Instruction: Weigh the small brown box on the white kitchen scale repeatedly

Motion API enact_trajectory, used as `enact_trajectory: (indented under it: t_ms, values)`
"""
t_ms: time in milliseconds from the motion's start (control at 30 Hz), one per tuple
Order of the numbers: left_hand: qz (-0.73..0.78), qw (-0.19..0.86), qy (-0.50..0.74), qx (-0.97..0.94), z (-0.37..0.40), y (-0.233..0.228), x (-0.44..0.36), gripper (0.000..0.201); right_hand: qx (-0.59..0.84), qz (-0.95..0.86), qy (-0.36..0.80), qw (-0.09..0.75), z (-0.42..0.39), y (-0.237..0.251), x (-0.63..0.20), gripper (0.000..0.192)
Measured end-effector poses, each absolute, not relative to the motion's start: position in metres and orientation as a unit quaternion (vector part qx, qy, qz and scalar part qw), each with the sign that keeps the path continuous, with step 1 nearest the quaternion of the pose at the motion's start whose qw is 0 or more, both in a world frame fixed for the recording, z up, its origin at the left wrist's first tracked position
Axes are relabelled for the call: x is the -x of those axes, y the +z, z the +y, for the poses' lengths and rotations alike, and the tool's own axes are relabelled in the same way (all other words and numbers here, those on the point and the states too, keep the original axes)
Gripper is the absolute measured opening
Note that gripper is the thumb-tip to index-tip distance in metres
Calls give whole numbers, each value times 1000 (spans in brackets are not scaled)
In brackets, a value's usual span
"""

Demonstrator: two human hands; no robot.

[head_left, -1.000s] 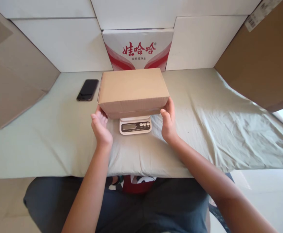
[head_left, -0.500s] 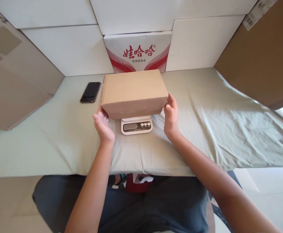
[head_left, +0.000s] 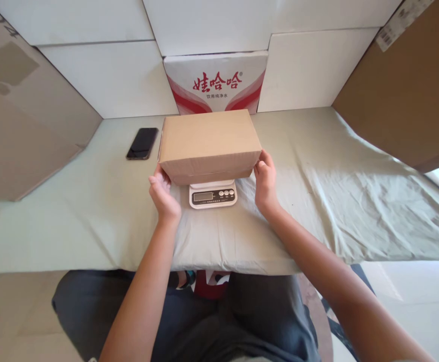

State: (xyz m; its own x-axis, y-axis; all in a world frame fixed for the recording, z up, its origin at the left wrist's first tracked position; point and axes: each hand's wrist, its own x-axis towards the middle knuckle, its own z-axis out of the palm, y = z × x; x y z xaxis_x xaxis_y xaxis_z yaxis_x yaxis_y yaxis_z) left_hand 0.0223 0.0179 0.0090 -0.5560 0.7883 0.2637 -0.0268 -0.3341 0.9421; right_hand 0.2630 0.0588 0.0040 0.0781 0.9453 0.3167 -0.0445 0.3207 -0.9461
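Both bare forearms reach forward from the lower frame, converging toward the centre. Left hand upright on its edge, palm facing inward to the right, fingers loosely curled, thumb on top. Right hand mirrors it, palm facing left, fingers bent at the tips. Wrists straight, hands well apart, level with each other. Lap in dark trousers below.

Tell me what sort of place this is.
Probably a makeshift home packing or parcel-weighing spot: a cardboard box sits on a small digital scale, on a cloth-covered table walled in by white panels and flattened cartons.
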Motion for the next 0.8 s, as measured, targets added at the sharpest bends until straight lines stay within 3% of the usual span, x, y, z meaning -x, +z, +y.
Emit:
enact_trajectory:
  t_ms: [433, 800]
  values:
    - [523, 273, 705, -394, 17, 2, -20, 100, 409, -551, 416, 597, 57, 6, -258, 61]
    - [506, 267, 720, -393, 19, 1, -20, 88, 344, -552, 458, 606, 46, 19, -250, 51]
